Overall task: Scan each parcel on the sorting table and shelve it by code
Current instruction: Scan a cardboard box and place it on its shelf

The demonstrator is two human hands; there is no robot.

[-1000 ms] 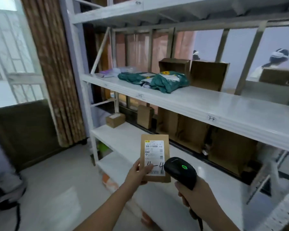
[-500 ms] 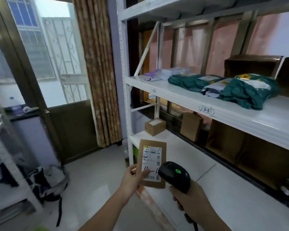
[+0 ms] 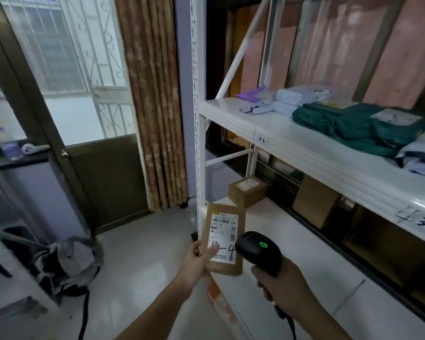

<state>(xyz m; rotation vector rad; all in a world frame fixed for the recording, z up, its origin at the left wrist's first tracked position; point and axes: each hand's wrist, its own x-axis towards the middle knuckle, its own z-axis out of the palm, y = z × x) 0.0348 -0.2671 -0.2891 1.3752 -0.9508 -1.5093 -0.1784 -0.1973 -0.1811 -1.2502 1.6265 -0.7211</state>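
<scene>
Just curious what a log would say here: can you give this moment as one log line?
left hand: holds parcel marked 4-4 | right hand: grips scanner, green light on | shelf tag: 3-2

Parcel point(image 3: 223, 238) left of scanner point(image 3: 259, 251), seemingly before shelf point(image 3: 275, 133)

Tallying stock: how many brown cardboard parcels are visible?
3: one in the left hand, parcel; one box and another on the lower shelf. Others may be hidden.

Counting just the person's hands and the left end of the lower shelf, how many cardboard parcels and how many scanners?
Brown cardboard parcels: 3 – flat labelled one in the left hand, small box and upright box on the white lower shelf.
Black handheld scanner: 1, in the right hand.
Total: 4
</scene>
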